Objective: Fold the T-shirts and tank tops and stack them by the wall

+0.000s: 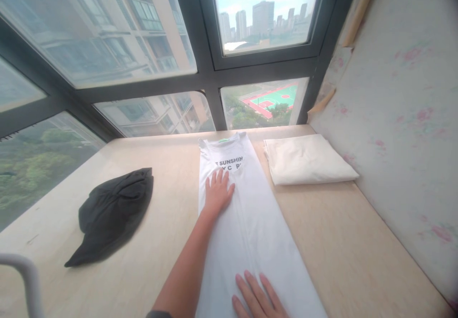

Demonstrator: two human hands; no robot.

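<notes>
In the head view, we rest our left hand [217, 195] on a white printed T-shirt [250, 227], folded narrow along the counter [171, 189]; our right hand [260, 304], partly out of frame, lies lower on it. All visible fingers [219, 178] are spread, gripping nothing. A black hat [116, 208] lies left, a folded off-white cloth [307, 159] right.

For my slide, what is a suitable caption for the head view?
Left hand and right hand lie on a folded white shirt, between a black hat and a folded cream cloth.
</notes>
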